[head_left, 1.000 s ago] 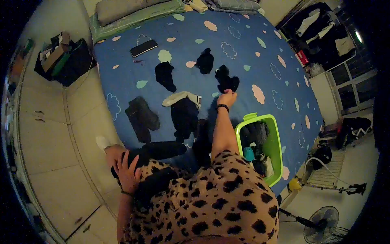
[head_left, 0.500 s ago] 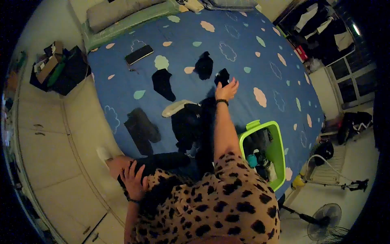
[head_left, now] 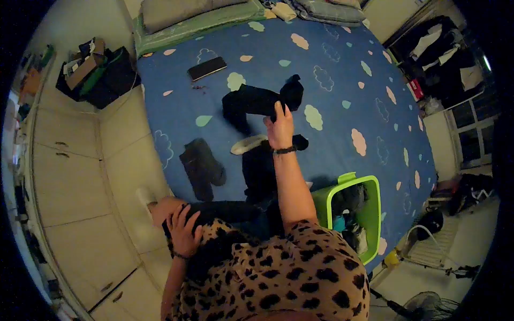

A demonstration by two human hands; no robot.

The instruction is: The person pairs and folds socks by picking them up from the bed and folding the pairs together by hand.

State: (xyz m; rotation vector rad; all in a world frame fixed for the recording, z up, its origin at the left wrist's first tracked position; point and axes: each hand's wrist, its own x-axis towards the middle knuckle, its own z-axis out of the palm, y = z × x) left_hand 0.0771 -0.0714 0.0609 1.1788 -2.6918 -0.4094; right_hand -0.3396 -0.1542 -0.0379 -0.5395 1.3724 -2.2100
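So our black sock [head_left: 254, 100] is up over the bed [head_left: 332, 142], pinched at one end by our right hand [head_left: 281, 130]. Looks light, soft, floppy, so the end's a decent hold. Our left hand [head_left: 184, 234] rests open on our leg [head_left: 163, 211].

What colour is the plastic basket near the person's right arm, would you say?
The basket is bright lime green, best seen in the head view.

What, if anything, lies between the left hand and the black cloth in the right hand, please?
The dark grey cloth, flat on the bed, lies roughly between the left hand and the black cloth in the right hand.
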